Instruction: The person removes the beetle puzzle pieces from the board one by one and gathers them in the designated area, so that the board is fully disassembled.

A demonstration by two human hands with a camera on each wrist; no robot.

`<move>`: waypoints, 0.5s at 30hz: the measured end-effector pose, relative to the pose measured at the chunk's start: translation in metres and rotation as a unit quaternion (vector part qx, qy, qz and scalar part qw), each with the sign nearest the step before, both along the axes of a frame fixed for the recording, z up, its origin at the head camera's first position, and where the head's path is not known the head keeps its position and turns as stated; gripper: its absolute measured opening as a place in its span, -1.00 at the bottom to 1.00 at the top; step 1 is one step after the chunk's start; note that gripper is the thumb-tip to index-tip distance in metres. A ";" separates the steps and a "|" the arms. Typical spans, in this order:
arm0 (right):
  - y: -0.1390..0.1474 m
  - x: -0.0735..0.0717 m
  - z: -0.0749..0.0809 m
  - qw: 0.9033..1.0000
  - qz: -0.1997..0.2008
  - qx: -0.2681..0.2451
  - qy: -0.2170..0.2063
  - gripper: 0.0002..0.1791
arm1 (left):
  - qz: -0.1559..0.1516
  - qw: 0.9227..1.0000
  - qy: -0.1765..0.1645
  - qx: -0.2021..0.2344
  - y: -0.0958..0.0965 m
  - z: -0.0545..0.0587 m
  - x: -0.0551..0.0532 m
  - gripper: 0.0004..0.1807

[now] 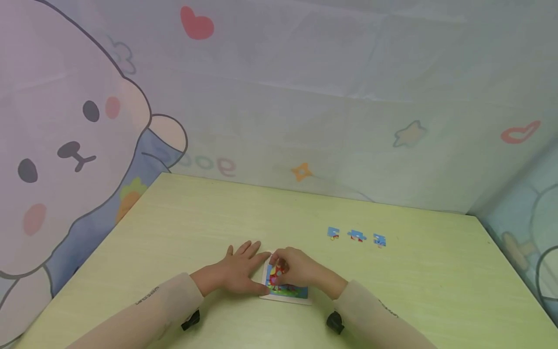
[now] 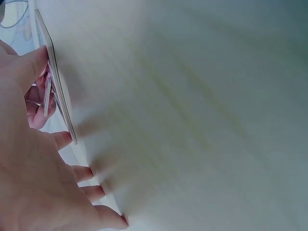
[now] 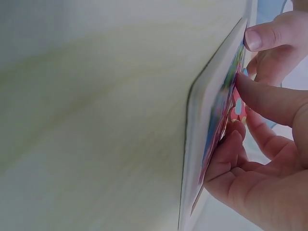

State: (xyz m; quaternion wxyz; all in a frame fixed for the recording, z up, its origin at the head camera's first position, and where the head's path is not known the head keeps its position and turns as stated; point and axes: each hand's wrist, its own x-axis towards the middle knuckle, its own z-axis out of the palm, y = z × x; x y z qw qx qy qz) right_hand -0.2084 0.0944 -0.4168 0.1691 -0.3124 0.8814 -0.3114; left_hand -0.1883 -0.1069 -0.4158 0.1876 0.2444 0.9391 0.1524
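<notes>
A cloth backdrop (image 1: 305, 97) printed with a bear, hearts and stars hangs behind and beside a pale green desk (image 1: 218, 213).

Near the front edge of the desk lies a small jigsaw board (image 1: 285, 293), a thin white-rimmed tray with a bright picture. It lies flat on the desk between the two hands. It looks light, stiff and flat, likely to slide on the smooth top unless steadied; its raised rim is the best place to hold it.

The left hand (image 1: 237, 271) lies flat on the desk with fingers spread and nearly straight, its thumb against the board's left edge; it grips nothing.

The right hand (image 1: 296, 266) is over the board with fingers curled. In the right wrist view its fingertips (image 3: 260, 94) press a red and blue piece (image 3: 237, 107) against the picture face. That piece looks thin and light, easy to flip or lose, best taken by its edges between thumb and forefinger.

Three blue loose pieces (image 1: 356, 236) lie in a row farther back to the right, well apart from the board. Nothing lies between them and the hands.
</notes>
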 end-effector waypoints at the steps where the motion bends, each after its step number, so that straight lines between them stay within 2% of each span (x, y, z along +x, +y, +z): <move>1: 0.000 0.000 0.000 1.000 -0.001 -0.001 -0.003 -0.72 | 0.000 1.000 0.000 0.000 0.000 0.000 0.000 -0.07; 10: 0.005 -0.001 0.001 0.999 -0.011 -0.018 -0.026 -0.86 | 0.000 1.000 -0.004 -0.001 0.001 0.001 -0.001 -0.08; 15: 0.006 -0.003 0.000 0.999 -0.009 -0.020 -0.025 -0.88 | 0.000 1.000 -0.003 -0.002 0.001 0.001 -0.001 -0.08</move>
